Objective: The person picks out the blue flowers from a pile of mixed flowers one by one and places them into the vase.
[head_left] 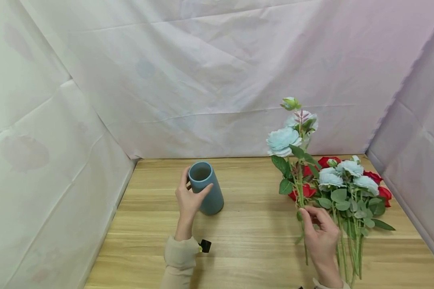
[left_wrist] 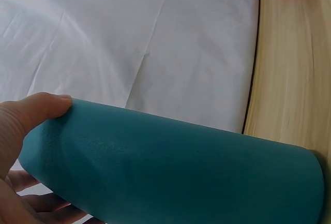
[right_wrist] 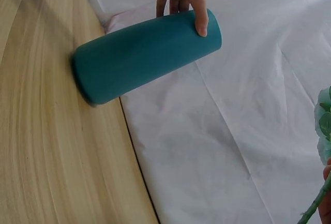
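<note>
A blue cylindrical vase [head_left: 211, 197] stands upright on the wooden table. My left hand [head_left: 188, 201] grips it near the rim, thumb on one side and fingers round the other; the left wrist view shows the same hold on the vase [left_wrist: 176, 162]. My right hand [head_left: 322, 233] pinches the green stem of a pale blue flower spray [head_left: 283, 141], held upright to the right of the vase. The spray bears open blooms, a bud and green leaves. In the right wrist view, only part of its stem [right_wrist: 316, 205] shows at the edge.
On the right side of the table [head_left: 253, 257] lie more pale blue flowers [head_left: 351, 168] with long stems, beside several red flowers [head_left: 385, 194]. White fabric [head_left: 217, 80] hangs behind the table and along both sides.
</note>
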The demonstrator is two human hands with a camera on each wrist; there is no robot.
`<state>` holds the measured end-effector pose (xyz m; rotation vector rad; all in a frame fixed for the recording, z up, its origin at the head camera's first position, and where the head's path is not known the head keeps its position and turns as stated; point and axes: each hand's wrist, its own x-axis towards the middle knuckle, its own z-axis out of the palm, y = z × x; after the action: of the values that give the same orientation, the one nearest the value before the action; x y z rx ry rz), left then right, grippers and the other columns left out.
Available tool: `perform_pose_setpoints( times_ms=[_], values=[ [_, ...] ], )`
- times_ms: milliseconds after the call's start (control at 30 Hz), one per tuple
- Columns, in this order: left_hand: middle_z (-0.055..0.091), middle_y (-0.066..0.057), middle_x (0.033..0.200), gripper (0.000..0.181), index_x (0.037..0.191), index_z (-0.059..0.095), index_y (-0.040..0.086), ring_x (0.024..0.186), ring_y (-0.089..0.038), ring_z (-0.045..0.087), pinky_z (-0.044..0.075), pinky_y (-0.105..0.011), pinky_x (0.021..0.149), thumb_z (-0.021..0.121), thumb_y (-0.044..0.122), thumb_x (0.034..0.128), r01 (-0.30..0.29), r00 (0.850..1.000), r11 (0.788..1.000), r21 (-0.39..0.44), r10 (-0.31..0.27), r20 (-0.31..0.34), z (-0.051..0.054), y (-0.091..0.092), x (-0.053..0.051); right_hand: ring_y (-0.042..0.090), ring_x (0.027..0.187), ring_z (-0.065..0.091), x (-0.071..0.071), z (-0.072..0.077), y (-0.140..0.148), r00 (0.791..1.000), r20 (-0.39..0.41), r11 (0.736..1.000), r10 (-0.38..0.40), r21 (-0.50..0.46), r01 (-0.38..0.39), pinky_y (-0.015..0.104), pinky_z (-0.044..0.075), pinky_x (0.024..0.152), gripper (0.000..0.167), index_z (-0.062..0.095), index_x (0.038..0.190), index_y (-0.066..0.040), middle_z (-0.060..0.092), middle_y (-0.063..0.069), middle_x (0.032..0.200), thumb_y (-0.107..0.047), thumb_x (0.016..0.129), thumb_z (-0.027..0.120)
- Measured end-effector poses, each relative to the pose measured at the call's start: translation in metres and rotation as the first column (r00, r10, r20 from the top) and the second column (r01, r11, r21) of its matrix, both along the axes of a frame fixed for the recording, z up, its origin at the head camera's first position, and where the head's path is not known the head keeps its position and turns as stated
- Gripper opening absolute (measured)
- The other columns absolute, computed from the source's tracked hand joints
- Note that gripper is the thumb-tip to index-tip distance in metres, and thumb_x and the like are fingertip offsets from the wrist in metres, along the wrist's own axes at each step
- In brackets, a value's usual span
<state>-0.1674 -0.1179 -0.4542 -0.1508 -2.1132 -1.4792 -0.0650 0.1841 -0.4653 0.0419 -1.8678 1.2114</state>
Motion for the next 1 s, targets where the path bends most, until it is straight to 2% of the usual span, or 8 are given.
perform_pose_setpoints(
  times_ms=[133,300,400,533,633,767,1000],
  values=[
    [0.062,-0.013,0.113,0.071,0.126,0.053,0.008,0.1,-0.035,0.059,0.05,-0.056,0.073,0.087,0.014,0.0635,0.012,1.0,1.0,0.002,-0.012,-0.005,0.0,0.002,0.006,-0.003,0.065,0.052,0.001,0.007,-0.005,0.999,-0.032,1.0,0.022,-0.008,-0.022,0.007,0.041,0.06,0.018,0.066,0.079,0.011,0.062,0.004,0.075,0.025,0.068,0.065],
    [0.061,-0.02,0.114,0.074,0.126,0.053,0.001,0.099,-0.042,0.058,0.049,-0.059,0.072,0.087,0.006,0.0613,0.028,1.0,1.0,0.005,-0.028,-0.006,0.004,0.008,0.014,-0.002,0.065,0.053,0.002,0.027,-0.015,0.994,-0.087,0.997,0.067,-0.02,-0.069,0.008,0.041,0.06,0.014,0.064,0.077,0.014,0.061,0.007,0.072,0.025,0.07,0.062],
    [0.06,-0.026,0.113,0.073,0.126,0.051,-0.006,0.098,-0.047,0.057,0.049,-0.06,0.072,0.085,0.0,0.0609,0.036,0.999,0.999,0.004,-0.036,-0.007,0.015,0.013,0.023,-0.001,0.064,0.052,0.003,0.036,-0.022,0.989,-0.119,0.996,0.086,-0.027,-0.09,0.009,0.041,0.06,0.011,0.063,0.076,0.015,0.061,0.008,0.07,0.025,0.071,0.061],
    [0.059,-0.029,0.112,0.071,0.124,0.049,-0.011,0.096,-0.049,0.057,0.049,-0.059,0.073,0.082,-0.005,0.0624,0.045,0.999,0.999,0.007,-0.045,-0.002,0.033,0.019,0.036,0.0,0.064,0.052,0.002,0.04,-0.027,0.986,-0.141,0.994,0.094,-0.034,-0.1,0.009,0.041,0.06,0.004,0.062,0.076,0.016,0.061,0.008,0.071,0.02,0.074,0.062],
    [0.059,-0.029,0.112,0.07,0.124,0.049,-0.011,0.097,-0.048,0.056,0.049,-0.059,0.074,0.082,-0.006,0.0627,0.05,0.999,0.999,0.013,-0.05,0.007,0.039,0.022,0.041,0.001,0.064,0.052,0.0,0.041,-0.03,0.981,-0.16,0.992,0.11,-0.046,-0.119,0.009,0.042,0.06,0.002,0.062,0.076,0.017,0.061,0.009,0.071,0.016,0.077,0.063],
    [0.059,-0.029,0.111,0.069,0.123,0.049,-0.011,0.097,-0.049,0.056,0.048,-0.06,0.073,0.082,-0.007,0.0622,0.064,0.998,0.998,0.017,-0.064,-0.001,0.038,0.022,0.042,0.002,0.065,0.053,-0.002,0.042,-0.034,0.973,-0.191,0.988,0.129,-0.064,-0.144,0.009,0.042,0.062,0.003,0.062,0.076,0.018,0.061,0.01,0.071,0.015,0.078,0.063],
    [0.06,-0.029,0.11,0.069,0.123,0.05,-0.011,0.096,-0.05,0.057,0.048,-0.061,0.073,0.082,-0.005,0.0617,0.088,0.996,0.996,0.023,-0.088,-0.012,0.036,0.024,0.046,0.003,0.066,0.052,-0.005,0.048,-0.041,0.971,-0.189,0.984,0.144,-0.08,-0.161,0.01,0.043,0.063,0.001,0.062,0.077,0.017,0.06,0.008,0.071,0.018,0.077,0.062]
  ],
)
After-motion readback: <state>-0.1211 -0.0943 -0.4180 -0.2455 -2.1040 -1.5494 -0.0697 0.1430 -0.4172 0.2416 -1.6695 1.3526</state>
